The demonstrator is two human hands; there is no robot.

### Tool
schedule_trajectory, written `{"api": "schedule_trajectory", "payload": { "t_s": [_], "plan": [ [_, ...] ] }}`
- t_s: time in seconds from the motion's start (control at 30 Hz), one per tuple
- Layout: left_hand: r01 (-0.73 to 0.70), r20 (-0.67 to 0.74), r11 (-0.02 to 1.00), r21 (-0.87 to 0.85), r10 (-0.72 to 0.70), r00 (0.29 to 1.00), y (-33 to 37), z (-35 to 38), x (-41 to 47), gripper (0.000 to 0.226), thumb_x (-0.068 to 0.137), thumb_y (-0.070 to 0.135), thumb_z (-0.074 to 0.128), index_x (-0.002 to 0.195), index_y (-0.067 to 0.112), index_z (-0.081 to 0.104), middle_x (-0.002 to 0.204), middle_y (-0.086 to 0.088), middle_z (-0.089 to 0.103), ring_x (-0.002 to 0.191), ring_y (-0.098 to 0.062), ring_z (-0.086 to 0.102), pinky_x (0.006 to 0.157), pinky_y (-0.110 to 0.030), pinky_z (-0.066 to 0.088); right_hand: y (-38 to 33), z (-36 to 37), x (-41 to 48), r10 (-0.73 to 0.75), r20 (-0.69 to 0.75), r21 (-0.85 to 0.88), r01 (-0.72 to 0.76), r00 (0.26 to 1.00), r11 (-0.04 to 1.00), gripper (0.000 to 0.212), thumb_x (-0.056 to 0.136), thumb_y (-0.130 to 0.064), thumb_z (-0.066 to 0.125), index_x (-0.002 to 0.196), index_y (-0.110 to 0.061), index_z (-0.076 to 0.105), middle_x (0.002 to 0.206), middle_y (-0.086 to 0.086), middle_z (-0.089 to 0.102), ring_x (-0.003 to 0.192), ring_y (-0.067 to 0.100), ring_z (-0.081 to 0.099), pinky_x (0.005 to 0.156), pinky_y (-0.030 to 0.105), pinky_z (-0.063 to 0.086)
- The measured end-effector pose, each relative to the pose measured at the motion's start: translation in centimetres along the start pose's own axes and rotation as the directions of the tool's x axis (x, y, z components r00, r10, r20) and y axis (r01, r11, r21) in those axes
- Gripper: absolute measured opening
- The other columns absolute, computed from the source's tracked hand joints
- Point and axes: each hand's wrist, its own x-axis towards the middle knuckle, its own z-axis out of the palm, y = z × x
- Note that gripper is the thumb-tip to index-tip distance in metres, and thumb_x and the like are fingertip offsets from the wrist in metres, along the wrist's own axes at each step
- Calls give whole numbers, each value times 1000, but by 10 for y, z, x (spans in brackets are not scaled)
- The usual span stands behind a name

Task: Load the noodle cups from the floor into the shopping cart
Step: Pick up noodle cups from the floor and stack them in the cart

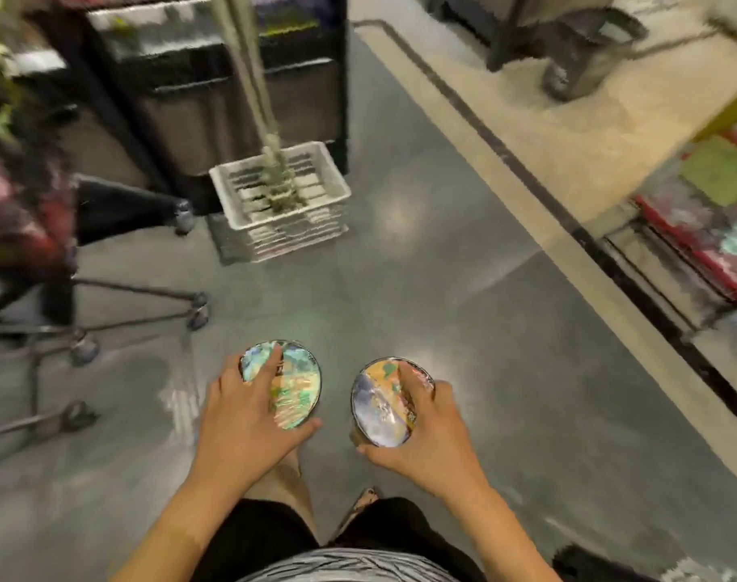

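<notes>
No lettering is readable; the noodle cup lids (303, 384) seem printed but blurred.

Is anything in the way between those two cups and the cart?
Nothing visible. The left hand grips the left noodle cup, the right hand the right noodle cup. The shopping cart stands to the left, only bare floor between. The white crate with a mop sits farther ahead, off that path.

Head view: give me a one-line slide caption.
Left hand grips the left noodle cup, right hand the right noodle cup; shopping cart at left, white crate ahead.
</notes>
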Motion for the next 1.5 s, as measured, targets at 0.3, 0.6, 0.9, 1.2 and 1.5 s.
{"api": "schedule_trajectory", "payload": {
  "t_s": [0.3, 0.6, 0.9, 1.2, 1.5],
  "plan": [
    [403, -126, 895, -192, -430, 894, -141, -59, -30, 108, 54, 76, 71, 146, 34, 33, 140, -7, 30, 115, -34, 39, 101, -42, 37, -127, 79, 54, -284, 205, -120, 312, 937, 943, 111, 46, -74, 75, 141, -48, 24, 117, -13, 34, 107, 5, 50, 89, 12, 40],
    [598, -208, 732, -326, -673, 710, -315, -127, -43, 109, 55, 76, 70, 147, 37, 27, 142, -4, 26, 119, -32, 35, 102, -43, 36, -298, 206, 102, -448, 423, -85, 527, 788, 846, 115, 45, -74, 74, 144, -51, 21, 115, -12, 33, 107, 5, 45, 92, 17, 39],
    [709, -214, 557, -432, -827, 519, -421, -170, -60, 112, 50, 83, 59, 148, 36, 29, 147, -5, 24, 126, -33, 31, 105, -43, 34, -422, 293, 136, -549, 558, -14, 668, 623, 744, 112, 52, -60, 85, 144, -49, 22, 113, -12, 31, 103, 1, 43, 88, 12, 35],
    [726, -181, 397, -562, -915, 360, -517, -219, 1, 115, 49, 83, 65, 148, 42, 24, 153, -4, 21, 134, -33, 25, 111, -45, 28, -552, 374, 218, -620, 663, 78, 784, 420, 616, 114, 41, -78, 72, 139, -56, 19, 117, -11, 35, 110, 4, 46, 98, 21, 40],
    [716, -194, 232, -658, -971, 136, -623, -307, 101, 119, 42, 92, 54, 147, 42, 27, 152, -5, 25, 136, -30, 31, 110, -48, 34, -744, 447, 313, -673, 712, 266, 809, 202, 524, 104, 43, -74, 74, 132, -60, 24, 119, -8, 40, 109, -21, 37, 90, -3, 26]
  ]
}}
